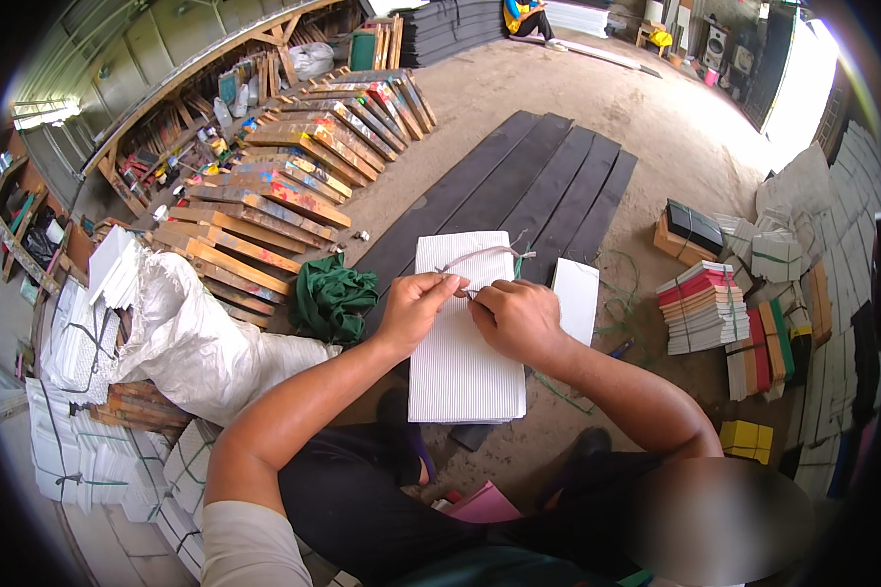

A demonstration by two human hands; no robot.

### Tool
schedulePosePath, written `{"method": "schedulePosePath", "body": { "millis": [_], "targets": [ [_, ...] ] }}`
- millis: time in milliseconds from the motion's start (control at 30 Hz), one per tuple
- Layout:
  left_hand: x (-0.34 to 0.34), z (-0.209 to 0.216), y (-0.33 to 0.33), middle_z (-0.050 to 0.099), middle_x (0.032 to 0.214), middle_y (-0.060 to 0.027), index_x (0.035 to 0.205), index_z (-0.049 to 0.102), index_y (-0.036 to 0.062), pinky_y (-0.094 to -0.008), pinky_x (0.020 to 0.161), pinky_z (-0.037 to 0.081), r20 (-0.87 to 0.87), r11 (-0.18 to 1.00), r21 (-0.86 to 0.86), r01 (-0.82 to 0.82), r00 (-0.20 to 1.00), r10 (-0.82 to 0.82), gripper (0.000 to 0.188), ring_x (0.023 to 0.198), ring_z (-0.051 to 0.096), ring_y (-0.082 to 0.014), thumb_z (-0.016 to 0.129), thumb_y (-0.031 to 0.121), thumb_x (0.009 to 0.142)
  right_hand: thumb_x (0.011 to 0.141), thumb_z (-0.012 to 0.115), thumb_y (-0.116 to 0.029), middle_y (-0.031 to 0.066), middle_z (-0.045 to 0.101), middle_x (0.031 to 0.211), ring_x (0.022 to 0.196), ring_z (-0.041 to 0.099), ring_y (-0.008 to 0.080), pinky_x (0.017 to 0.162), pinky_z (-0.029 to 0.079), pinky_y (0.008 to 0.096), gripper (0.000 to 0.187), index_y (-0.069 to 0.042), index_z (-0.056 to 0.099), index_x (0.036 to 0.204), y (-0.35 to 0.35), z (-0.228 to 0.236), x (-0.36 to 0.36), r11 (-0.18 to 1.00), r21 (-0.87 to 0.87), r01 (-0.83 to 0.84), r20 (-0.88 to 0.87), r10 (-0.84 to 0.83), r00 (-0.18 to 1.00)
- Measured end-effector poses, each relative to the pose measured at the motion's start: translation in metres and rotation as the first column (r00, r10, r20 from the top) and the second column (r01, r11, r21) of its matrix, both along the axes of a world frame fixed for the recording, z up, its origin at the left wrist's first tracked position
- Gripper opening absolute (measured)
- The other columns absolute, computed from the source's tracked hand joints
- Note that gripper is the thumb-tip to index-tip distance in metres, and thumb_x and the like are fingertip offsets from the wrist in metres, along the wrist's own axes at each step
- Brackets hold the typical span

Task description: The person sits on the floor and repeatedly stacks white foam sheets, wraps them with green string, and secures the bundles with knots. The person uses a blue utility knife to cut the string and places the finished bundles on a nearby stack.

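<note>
In front of me lies a stack of white, finely ribbed sheets [468, 377]. Both hands are over its middle, pinching a thin greyish cord [480, 256] whose loose end curls across the upper part of the sheets. My left hand [419, 308] is closed, thumb and forefinger pressed together on the cord. Close beside it, my right hand [519, 318] has its fingers curled in on the same cord; what lies under these fingers is hidden. A smaller white sheet or stack [576, 298] lies just right of the ribbed stack.
Dark boards [499, 181] lie beneath and beyond the sheets. Left are stacked wooden frames [255, 220], green cloth [333, 298] and a white sack [191, 328]. Tied bundles [703, 311] stand right, with green string [617, 289] on the floor. A person [529, 18] sits far off.
</note>
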State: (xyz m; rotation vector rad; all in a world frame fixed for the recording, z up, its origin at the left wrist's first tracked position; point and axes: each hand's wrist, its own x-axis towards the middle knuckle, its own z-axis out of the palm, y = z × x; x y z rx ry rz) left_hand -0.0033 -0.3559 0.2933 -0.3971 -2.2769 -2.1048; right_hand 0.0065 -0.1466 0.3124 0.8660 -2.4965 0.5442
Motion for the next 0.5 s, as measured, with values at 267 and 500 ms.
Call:
{"method": "schedulePosePath", "body": {
  "millis": [267, 500],
  "targets": [
    [-0.001, -0.005, 0.000, 0.075, 0.091, -0.0025, 0.103, 0.080, -0.0002, -0.0253, 0.077, 0.047, -0.047, 0.992, 0.101, 0.075, 0.996, -0.070, 0.027, 0.081, 0.057, -0.0069, 0.069, 0.025, 0.103, 0.081, 0.070, -0.021, 0.0031, 0.065, 0.072, 0.068, 0.070, 0.0242, 0.059, 0.054, 0.0363, 0.013, -0.010, 0.065, 0.074, -0.006, 0.000, -0.019, 0.987, 0.125, 0.106, -0.340, -0.058, 0.939],
    [-0.004, -0.013, -0.003, 0.079, 0.093, -0.0065, 0.102, 0.079, -0.0025, -0.0269, 0.081, 0.054, -0.062, 0.998, 0.045, 0.049, 0.997, -0.046, 0.030, 0.088, 0.070, -0.0092, 0.068, 0.025, 0.105, 0.089, 0.075, -0.028, 0.0051, 0.070, 0.085, 0.084, 0.071, 0.0251, 0.071, 0.058, 0.0399, 0.022, -0.008, 0.068, 0.084, 0.009, 0.023, -0.019, 0.987, 0.159, -0.038, -0.003, 0.039, 0.999]
  ]
}}
